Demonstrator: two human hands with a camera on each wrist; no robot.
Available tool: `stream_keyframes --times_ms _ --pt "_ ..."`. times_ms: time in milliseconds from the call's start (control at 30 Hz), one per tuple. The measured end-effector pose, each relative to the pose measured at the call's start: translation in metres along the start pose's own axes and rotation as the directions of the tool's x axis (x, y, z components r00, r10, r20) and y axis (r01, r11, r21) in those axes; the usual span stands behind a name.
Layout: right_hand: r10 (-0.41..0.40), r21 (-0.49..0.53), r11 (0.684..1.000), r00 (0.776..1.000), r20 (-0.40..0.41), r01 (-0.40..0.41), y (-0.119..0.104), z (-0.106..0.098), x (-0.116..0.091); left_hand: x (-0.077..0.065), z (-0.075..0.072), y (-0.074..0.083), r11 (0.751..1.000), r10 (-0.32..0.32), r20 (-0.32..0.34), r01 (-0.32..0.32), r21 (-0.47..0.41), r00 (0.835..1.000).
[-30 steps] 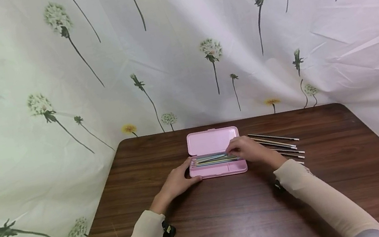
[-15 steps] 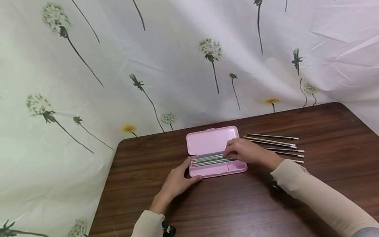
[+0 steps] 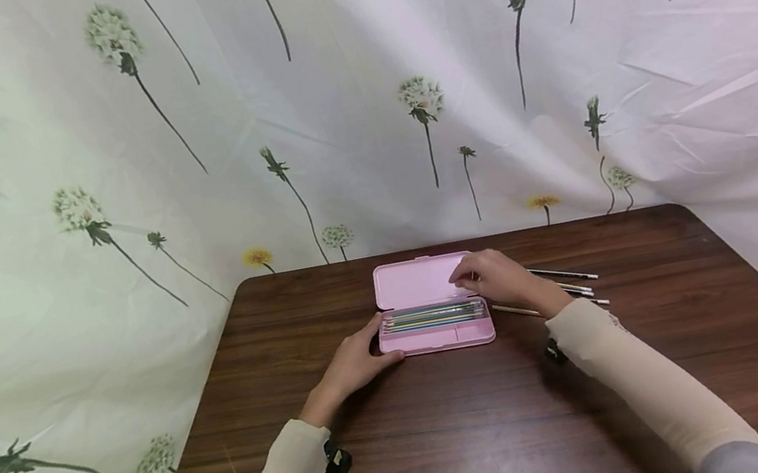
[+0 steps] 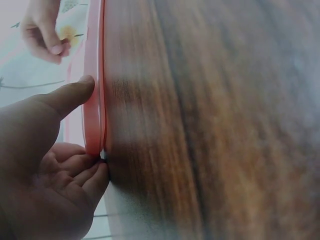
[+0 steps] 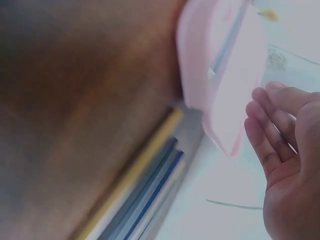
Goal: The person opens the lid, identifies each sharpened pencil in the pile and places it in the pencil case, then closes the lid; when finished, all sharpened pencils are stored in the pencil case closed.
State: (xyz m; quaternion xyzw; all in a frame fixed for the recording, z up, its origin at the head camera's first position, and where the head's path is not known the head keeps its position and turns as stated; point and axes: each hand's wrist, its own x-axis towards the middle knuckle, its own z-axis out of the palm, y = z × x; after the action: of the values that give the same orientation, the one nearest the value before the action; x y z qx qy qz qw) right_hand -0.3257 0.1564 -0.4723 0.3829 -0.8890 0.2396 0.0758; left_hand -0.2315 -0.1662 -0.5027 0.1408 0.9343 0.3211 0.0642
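Note:
A pink pencil case (image 3: pixel 419 341) lies on the table with its lid (image 3: pixel 410 283) raised at the back. Several pencils (image 3: pixel 431 317) lie side by side in its long compartment. My left hand (image 3: pixel 354 363) grips the case's left end; in the left wrist view the thumb is on the front wall of the case (image 4: pixel 92 122) and the fingers are round the end. My right hand (image 3: pixel 498 280) is above the case's right side, before the lid. In the right wrist view this hand (image 5: pixel 292 145) holds nothing, its fingers loosely bent.
Several loose pencils (image 3: pixel 562 273) with white ends lie right of the case, partly behind the right hand. One light pencil (image 3: pixel 516 311) lies close to the case's right edge. A dark wooden table (image 3: pixel 443 428) extends in front, and a flower-print cloth (image 3: pixel 363 146) hangs behind.
My right hand has lifted from the compartment, back and up towards the lid. The pencil it worked on now lies among the others in the case. My left hand has stayed put.

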Motion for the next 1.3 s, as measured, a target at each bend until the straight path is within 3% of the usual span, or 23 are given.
stream_keyframes --times_ms 300,700,1000,1300 --pt "0.105 0.046 0.993 0.994 0.013 -0.105 0.011 -0.023 0.02 0.0 0.0 0.001 1.0 -0.015 -0.012 0.015 0.004 1.0" --pt "0.249 0.003 0.967 0.952 0.178 -0.253 0.006 -0.024 0.047 0.001 0.002 -0.002 0.999 -0.048 -0.028 0.048 -0.016 0.998" --pt "0.262 -0.008 0.963 0.932 0.251 -0.269 -0.003 -0.012 0.053 0.002 0.003 -0.002 0.997 -0.069 -0.018 0.068 -0.041 0.997" --pt "0.232 0.018 0.97 0.943 0.24 -0.243 -0.006 -0.01 0.053 -0.001 0.003 -0.002 0.997 -0.062 -0.016 0.061 -0.054 0.998"
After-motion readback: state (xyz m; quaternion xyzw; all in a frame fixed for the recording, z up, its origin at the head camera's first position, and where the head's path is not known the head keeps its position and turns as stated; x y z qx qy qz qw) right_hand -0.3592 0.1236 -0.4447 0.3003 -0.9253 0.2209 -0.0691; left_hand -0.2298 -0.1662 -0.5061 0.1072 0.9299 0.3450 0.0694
